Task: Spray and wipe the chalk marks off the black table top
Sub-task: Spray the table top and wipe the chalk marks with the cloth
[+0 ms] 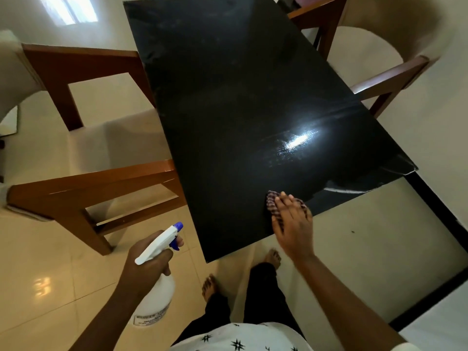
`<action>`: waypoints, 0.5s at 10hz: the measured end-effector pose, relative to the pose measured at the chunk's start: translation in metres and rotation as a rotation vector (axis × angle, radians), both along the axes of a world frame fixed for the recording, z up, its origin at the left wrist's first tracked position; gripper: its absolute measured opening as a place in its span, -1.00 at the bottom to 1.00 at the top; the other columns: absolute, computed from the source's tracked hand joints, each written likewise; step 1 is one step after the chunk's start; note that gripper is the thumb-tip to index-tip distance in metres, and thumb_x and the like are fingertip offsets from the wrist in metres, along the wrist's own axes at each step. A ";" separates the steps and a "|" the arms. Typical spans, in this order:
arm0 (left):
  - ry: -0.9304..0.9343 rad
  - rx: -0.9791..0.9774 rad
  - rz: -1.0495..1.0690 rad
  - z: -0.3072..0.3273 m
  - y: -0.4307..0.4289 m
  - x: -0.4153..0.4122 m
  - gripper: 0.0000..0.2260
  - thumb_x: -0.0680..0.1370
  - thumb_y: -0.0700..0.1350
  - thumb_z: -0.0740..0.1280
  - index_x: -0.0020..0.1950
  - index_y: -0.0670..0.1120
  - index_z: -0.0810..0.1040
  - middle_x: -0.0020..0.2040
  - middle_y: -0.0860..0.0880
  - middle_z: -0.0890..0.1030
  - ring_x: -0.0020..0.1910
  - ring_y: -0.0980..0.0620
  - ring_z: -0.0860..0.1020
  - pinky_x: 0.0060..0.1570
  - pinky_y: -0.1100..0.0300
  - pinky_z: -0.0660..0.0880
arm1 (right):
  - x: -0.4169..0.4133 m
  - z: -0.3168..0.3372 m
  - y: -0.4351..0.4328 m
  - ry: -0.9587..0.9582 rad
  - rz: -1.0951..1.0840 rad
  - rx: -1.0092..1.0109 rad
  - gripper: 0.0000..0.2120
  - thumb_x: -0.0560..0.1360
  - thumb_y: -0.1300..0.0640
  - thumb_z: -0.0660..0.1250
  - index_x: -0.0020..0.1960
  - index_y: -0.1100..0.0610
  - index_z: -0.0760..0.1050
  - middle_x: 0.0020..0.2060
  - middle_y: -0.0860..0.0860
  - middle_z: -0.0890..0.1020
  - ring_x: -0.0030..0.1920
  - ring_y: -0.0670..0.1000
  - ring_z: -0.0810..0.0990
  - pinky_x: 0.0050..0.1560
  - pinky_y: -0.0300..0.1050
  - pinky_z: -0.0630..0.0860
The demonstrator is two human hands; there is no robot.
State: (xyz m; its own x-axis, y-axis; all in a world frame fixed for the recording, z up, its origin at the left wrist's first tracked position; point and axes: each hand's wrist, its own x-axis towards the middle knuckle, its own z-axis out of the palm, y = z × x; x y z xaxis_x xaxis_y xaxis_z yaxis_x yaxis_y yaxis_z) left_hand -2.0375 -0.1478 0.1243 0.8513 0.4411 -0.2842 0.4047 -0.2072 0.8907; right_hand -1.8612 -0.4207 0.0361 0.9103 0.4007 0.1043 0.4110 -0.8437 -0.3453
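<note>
The black table top (228,97) stretches away from me, glossy, with a bright wet glare patch near its near right part and faint smears farther off. My right hand (292,224) lies flat on a checked cloth (274,203), pressing it onto the table's near right edge. A white streak (347,190) shows on the black surface just right of the cloth. My left hand (149,262) grips a white spray bottle (157,282) with a blue nozzle, held off the table over the floor at the near left.
Wooden chairs with pale cushions stand close on both sides: one (83,193) at the near left, another (76,69) behind it, and one (379,79) at the right. My bare feet (210,287) stand on glossy cream tiles below the table's near corner.
</note>
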 end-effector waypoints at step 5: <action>0.220 -0.037 -0.020 -0.028 0.010 0.047 -0.71 0.41 0.09 0.35 0.02 -0.04 0.65 -0.25 -0.14 0.66 -0.30 -0.16 0.62 -0.16 -0.10 0.58 | 0.045 -0.011 -0.039 0.015 0.163 0.001 -0.49 0.49 -0.04 0.21 0.43 0.05 0.37 0.43 0.00 0.40 0.45 0.00 0.30 0.42 0.15 0.21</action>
